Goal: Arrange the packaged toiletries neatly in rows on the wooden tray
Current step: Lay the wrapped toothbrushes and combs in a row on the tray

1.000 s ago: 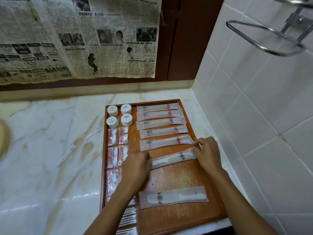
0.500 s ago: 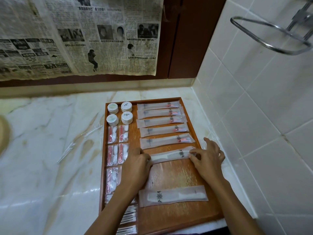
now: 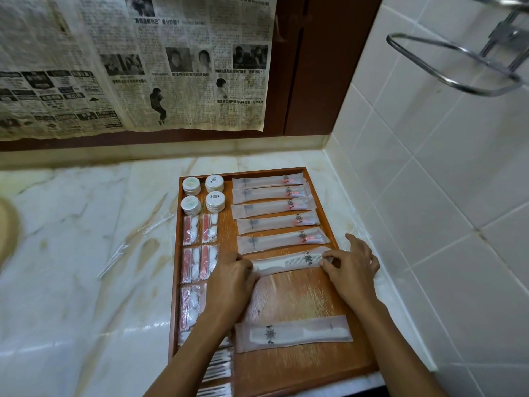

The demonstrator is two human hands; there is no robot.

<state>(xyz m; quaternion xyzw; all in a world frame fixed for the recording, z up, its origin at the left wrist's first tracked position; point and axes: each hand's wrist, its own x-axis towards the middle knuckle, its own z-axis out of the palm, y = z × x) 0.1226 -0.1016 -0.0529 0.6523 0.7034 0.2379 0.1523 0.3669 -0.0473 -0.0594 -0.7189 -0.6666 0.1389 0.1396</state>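
A: On the wooden tray (image 3: 323,368), below the five toothbrush packets (image 3: 274,216), we have the wrapped comb (image 3: 289,260) held by its two ends.

B: Yes: our left hand (image 3: 232,279) curls over one end, our right hand (image 3: 350,267) pinches the other. The comb seems light and stiff, its film slippery, so we'd grip the ends.

A: Around the tray we see glossy marble counter (image 3: 86,253) and tiled wall (image 3: 443,196).
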